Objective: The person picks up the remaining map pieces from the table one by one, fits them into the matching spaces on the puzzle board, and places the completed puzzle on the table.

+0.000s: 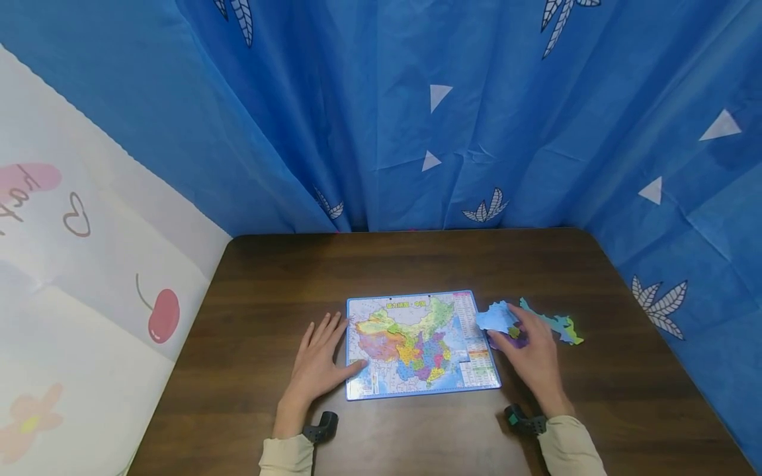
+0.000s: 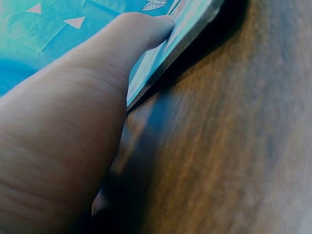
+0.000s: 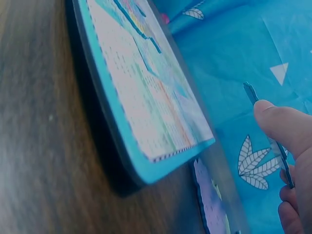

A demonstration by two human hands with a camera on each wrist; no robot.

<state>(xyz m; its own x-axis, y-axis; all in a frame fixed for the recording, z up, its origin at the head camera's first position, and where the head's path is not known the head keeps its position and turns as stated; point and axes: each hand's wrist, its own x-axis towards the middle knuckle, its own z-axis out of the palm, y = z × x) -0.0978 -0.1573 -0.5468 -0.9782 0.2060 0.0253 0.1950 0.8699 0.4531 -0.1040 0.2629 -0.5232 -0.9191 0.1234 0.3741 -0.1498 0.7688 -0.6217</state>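
Observation:
A map puzzle board (image 1: 411, 383) with a blue border lies flat on the table, its coloured map facing up. My left hand (image 1: 318, 363) rests at the board's left side, fingers stretched, with its thumb (image 2: 151, 30) on the board's edge. My right hand (image 1: 536, 357) pinches a light blue puzzle piece (image 1: 496, 317) between thumb and fingers, at the board's right edge. In the right wrist view that thin piece (image 3: 250, 92) is seen edge-on, raised off the table. Beneath the right hand lies a purple piece (image 3: 208, 197), partly hidden.
Right of the right hand lie a teal piece (image 1: 558, 323) and a yellow-green piece (image 1: 573, 332), touching or overlapping. The brown wooden table (image 1: 286, 277) meets a blue curtain (image 1: 411, 192) at the back and a white printed cloth (image 1: 107, 264) on the left.

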